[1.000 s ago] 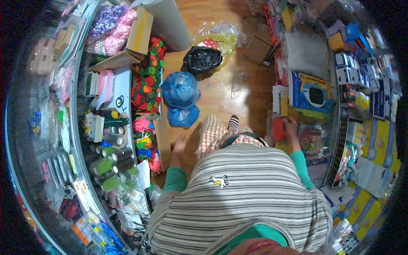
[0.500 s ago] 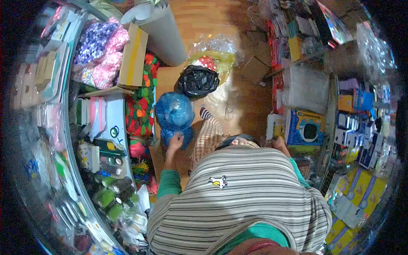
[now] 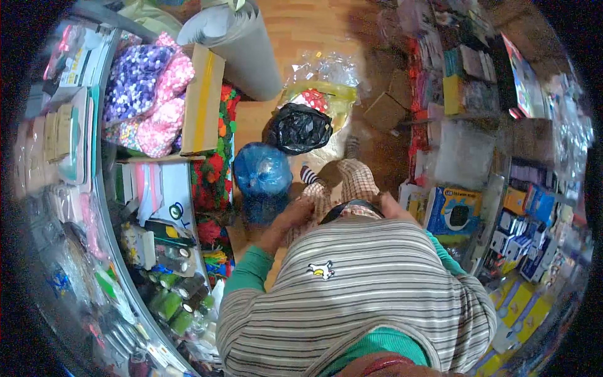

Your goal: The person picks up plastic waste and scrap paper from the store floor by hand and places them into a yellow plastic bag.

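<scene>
My left hand [image 3: 296,217] is blurred beside the checkered trousers [image 3: 361,179], near the thigh. My right hand [image 3: 391,207] is at the other side of the lap, partly hidden by the striped shirt. Fingers of both hands are too smeared or covered to show their shape. A filled blue plastic bag [image 3: 262,169] stands on the floor just ahead of my left hand, apart from it. Behind it lies a black plastic bag [image 3: 303,129], against a yellow bag [image 3: 344,100] with something red and white-dotted [image 3: 315,99] in it.
A cardboard box [image 3: 204,100] and bags of pompoms [image 3: 141,81] sit on the left shelf. A large grey roll [image 3: 242,53] stands at the back left. Packed shelves line the right, with a drawing board box [image 3: 453,212] close to my right hand.
My left hand has let go of the blue bag's top and moved back to the trousers. My right hand has come inward from the right shelf. A second foot now shows.
</scene>
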